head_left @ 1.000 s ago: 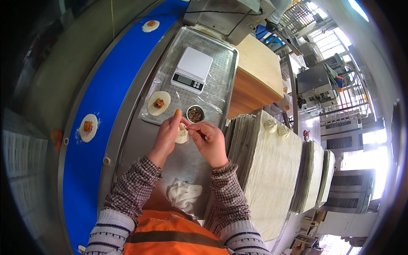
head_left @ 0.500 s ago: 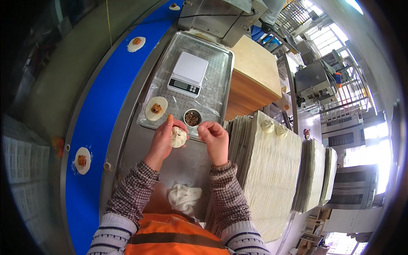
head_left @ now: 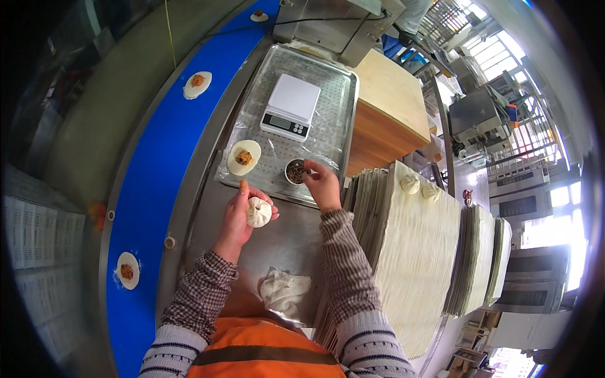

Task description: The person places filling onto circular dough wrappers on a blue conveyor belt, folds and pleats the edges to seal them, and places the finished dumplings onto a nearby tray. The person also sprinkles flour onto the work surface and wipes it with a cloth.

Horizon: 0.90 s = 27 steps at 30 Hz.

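My left hand (head_left: 236, 217) is closed round a white pleated bun (head_left: 259, 212), its gathered top facing up. Orange filling smears the thumb tip. My right hand (head_left: 323, 188) reaches to a small round bowl (head_left: 288, 179) of dark brown bits (head_left: 295, 170). Its thumb and fingers are pinched together at the bowl's right side, and what lies between the fingertips is too small to make out. Left of the bowl, a flat dough wrapper (head_left: 251, 165) topped with orange-brown filling (head_left: 244, 157) rests on the plastic-covered metal tray (head_left: 346, 113).
A white digital scale (head_left: 294, 97) sits on the tray. The blue conveyor belt (head_left: 165, 157) at left carries several filled wrappers (head_left: 128, 271). A crumpled white cloth (head_left: 285, 290) lies near me. Cloth-covered stacked boards (head_left: 413, 264) stand right, with two buns (head_left: 409, 183) on top.
My right hand has moved forward from beside the bun to the bowl. The bun stays in my left hand, now slightly lower. Wrappers on the belt have shifted toward me.
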Motion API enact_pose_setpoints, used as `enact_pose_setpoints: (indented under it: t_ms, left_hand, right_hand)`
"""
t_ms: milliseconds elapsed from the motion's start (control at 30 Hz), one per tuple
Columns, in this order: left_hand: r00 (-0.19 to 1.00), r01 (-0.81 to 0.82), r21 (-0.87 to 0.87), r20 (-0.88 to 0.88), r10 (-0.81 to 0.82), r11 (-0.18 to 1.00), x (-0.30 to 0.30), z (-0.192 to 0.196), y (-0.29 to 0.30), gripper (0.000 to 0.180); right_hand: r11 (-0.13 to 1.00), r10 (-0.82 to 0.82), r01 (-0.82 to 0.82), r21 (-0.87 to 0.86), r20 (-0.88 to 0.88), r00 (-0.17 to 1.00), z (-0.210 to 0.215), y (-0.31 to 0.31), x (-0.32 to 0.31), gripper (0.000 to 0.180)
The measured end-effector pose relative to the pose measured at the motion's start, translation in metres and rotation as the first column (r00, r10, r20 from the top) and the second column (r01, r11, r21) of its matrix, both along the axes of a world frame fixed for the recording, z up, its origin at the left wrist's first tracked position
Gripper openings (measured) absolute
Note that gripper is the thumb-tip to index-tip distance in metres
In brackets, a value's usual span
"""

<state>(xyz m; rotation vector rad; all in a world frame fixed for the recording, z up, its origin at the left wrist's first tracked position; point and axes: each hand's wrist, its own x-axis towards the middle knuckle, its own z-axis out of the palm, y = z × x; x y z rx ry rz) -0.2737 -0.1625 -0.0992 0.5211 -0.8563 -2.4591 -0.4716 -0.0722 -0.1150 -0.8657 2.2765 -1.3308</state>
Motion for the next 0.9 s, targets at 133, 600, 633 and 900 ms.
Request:
enact_pose_setpoints:
  t_ms: [133,600,633,900]
  left_hand:
    - [0.996,-0.084,-0.058,0.032,0.086,0.995,-0.01,-0.001,0.011,0.044]
    - [0.895,0.423,-0.139,-0.093,-0.437,0.895,-0.049,0.078,0.089,0.067]
    - [0.907,0.417,-0.116,-0.012,-0.421,0.902,-0.039,0.068,0.082,0.067]
    - [0.847,0.246,-0.008,0.487,-0.211,0.969,0.046,-0.012,0.066,0.058]
  right_hand:
    - [0.969,0.24,-0.242,0.051,0.053,0.969,0.121,0.025,0.088,0.058]
    - [0.914,-0.322,0.292,-0.28,-0.064,0.945,0.162,0.228,-0.023,0.051]
    - [0.881,-0.434,0.401,-0.253,-0.092,0.896,0.157,0.24,-0.056,0.05]
    - [0.762,-0.647,0.631,-0.148,-0.14,0.749,0.104,0.285,-0.203,0.045]
